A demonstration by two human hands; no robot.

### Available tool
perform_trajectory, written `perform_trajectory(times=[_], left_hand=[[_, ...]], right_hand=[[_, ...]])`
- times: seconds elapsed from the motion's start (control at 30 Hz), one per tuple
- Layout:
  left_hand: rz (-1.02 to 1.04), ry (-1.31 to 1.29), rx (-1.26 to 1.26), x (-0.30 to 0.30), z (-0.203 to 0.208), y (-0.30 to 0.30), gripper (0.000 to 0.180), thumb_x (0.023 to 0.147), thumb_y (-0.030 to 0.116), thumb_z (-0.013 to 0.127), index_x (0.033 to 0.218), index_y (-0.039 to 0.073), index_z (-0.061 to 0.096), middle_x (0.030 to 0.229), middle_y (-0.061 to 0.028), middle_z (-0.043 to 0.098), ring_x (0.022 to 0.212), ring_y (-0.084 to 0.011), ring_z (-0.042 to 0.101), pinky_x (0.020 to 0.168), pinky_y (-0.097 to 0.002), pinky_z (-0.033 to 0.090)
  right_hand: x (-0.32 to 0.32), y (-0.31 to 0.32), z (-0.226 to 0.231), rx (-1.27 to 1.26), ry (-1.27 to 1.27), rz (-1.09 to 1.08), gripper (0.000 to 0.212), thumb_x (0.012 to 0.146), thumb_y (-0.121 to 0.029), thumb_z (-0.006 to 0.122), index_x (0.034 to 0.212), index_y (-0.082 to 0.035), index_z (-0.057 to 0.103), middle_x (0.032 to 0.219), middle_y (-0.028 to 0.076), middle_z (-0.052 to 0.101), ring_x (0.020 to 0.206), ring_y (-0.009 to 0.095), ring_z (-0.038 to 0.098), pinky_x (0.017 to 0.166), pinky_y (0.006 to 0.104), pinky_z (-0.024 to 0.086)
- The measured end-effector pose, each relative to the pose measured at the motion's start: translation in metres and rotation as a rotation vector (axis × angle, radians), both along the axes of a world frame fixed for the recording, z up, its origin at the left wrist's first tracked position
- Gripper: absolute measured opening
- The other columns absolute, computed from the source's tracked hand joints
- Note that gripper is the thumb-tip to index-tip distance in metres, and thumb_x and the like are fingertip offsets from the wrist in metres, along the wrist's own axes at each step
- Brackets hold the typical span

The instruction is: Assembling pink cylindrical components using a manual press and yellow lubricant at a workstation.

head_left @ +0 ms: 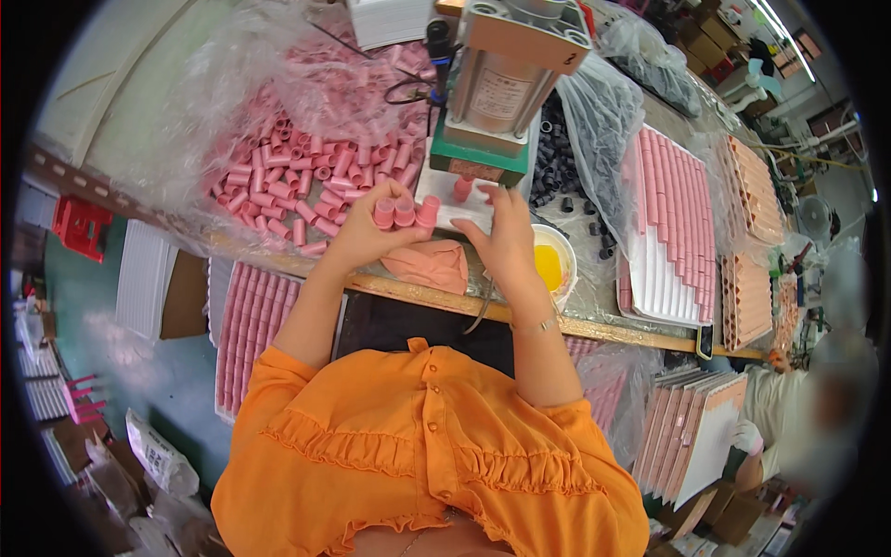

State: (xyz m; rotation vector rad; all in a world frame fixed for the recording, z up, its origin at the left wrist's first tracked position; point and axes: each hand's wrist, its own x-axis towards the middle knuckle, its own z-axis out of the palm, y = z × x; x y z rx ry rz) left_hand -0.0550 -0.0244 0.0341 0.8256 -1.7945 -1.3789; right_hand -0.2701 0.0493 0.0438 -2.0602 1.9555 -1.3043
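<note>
My left hand (367, 237) is closed around three small pink plastic tubes (404, 213), which stand upright side by side. Just right of it, one more pink tube (462, 188) stands under the green head of a bench press (483, 158). My right hand (506, 237) is beside that tube, thumb and fingers apart, with nothing visible between them. Below the hands, a crumpled salmon-pink cloth (429, 266) lies at the table edge. A white tub with yellow contents (549, 265) sits against my right wrist.
A heap of loose pink tubes (306, 181) under clear plastic spreads to the left. Dark small caps (554, 153) lie behind the tub. A white tray with rows of pink tubes (670, 232) stands at right. Another person's gloved hand (747, 436) holds panels at lower right.
</note>
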Motion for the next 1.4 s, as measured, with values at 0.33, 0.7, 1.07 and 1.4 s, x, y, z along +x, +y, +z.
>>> perform_trajectory(times=[0.33, 0.7, 1.07, 1.4], left_hand=[[0.097, 0.011, 0.028, 0.029, 0.023, 0.09, 0.031, 0.07, 0.007, 0.085, 0.089, 0.005, 0.06, 0.086, 0.0024, 0.063, 0.083, -0.0056, 0.059, 0.075, -0.0225, 0.049], [0.418, -0.089, -0.135, 0.099, 0.01, 0.194, 0.024, 0.081, 0.018, 0.079, 0.089, 0.004, 0.062, 0.088, -0.0098, 0.071, 0.08, -0.0184, 0.07, 0.071, -0.0307, 0.055], [0.536, -0.271, -0.646, 0.179, -0.014, 0.264, 0.038, 0.094, 0.042, 0.059, 0.092, 0.004, 0.059, 0.088, -0.0077, 0.068, 0.081, -0.023, 0.068, 0.071, -0.0345, 0.054], [1.064, -0.431, 0.392, 0.303, -0.114, 0.366, 0.039, 0.067, 0.016, 0.087, 0.092, 0.007, 0.058, 0.089, -0.0023, 0.065, 0.09, -0.0138, 0.062, 0.078, -0.0286, 0.05]], right_hand=[[0.05, 0.063, 0.027, 0.359, -0.565, 0.441, 0.024, 0.083, -0.006, 0.073, 0.106, -0.004, 0.068, 0.086, 0.007, 0.065, 0.067, 0.011, 0.056, 0.063, 0.0243, 0.047], [0.122, 0.098, 0.013, 0.557, -0.559, 0.587, 0.013, 0.088, -0.008, 0.072, 0.087, 0.0, 0.062, 0.068, -0.002, 0.06, 0.055, 0.001, 0.047, 0.05, 0.0177, 0.039], [0.195, 0.123, 0.012, 0.509, 0.074, 0.825, 0.035, 0.088, -0.029, 0.071, 0.07, -0.002, 0.059, 0.059, 0.014, 0.06, 0.053, 0.034, 0.06, 0.051, 0.0382, 0.047], [0.191, 0.13, 0.019, 0.739, -0.021, 0.839, 0.019, 0.085, -0.014, 0.075, 0.095, -0.001, 0.066, 0.069, 0.005, 0.063, 0.059, 0.01, 0.057, 0.056, 0.0238, 0.046]])
